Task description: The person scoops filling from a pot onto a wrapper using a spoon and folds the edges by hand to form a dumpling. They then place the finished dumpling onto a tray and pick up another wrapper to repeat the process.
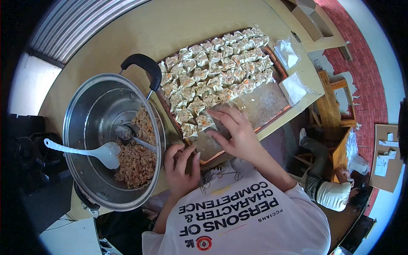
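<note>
My right hand [239,132] reaches over the tray [259,104] with thumb and index finger on either side of an open-topped siu mai [205,122] at the near end of the rows. Several rows of such siu mai [214,70], pleated pale wrappers around a speckled filling, cover much of the tray. My left hand [182,168] is by the tray's near left corner, between it and the pot, fingers bent and apart with nothing visible in them. Left of it, the large steel pot [95,95] contains minced filling [136,165], a white ladle [108,155] and a metal spoon [124,132].
The pot's black handle [146,68] rises close to the tray's left edge. Clear plastic packets [293,88] lie at the tray's right side. A cardboard box [312,21] sits at the upper right. Another person [333,193] is seated near wooden furniture [335,97].
</note>
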Demonstrator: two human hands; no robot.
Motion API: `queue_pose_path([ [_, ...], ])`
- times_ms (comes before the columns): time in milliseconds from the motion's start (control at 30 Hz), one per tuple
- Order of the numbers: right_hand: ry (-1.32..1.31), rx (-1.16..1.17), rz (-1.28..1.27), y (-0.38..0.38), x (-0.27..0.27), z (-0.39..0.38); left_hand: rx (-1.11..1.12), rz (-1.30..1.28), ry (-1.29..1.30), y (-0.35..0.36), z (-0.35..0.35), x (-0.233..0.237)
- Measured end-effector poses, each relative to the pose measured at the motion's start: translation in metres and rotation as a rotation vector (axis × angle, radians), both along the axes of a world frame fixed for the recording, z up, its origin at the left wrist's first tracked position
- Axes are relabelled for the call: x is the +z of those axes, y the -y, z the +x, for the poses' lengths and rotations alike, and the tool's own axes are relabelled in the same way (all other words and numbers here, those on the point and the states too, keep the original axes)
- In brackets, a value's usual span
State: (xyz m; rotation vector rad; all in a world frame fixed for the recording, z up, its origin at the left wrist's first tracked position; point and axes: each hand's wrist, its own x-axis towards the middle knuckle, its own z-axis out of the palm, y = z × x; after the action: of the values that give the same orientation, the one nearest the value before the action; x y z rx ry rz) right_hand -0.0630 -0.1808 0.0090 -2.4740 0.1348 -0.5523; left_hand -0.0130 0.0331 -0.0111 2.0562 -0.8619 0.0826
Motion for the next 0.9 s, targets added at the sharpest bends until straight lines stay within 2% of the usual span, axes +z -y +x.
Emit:
queue_pose_path([
  [167,-0.063,-0.011,0.017,0.001,0.0,0.003,-0.022,0.104,0.005,0.005,0.003,0.005],
  [233,-0.101,-0.015,0.034,0.003,0.0,0.005,-0.028,0.151,-0.085,0.007,0.002,0.007],
  [567,-0.002,0.009,0.057,0.004,-0.007,0.011,-0.086,0.143,0.05,0.014,0.009,-0.001],
  [733,-0.014,-0.019,0.02,0.008,0.009,0.003,-0.075,0.13,-0.067,0.012,0.006,-0.001],
  [800,0.043,-0.094,-0.18,0.022,0.031,-0.017,-0.074,0.103,-0.037,0.011,0.004,-0.003],
  [900,0.08,-0.418,-0.172,0.061,0.049,-0.049,-0.051,0.071,0.03,0.007,0.002,-0.004],
])
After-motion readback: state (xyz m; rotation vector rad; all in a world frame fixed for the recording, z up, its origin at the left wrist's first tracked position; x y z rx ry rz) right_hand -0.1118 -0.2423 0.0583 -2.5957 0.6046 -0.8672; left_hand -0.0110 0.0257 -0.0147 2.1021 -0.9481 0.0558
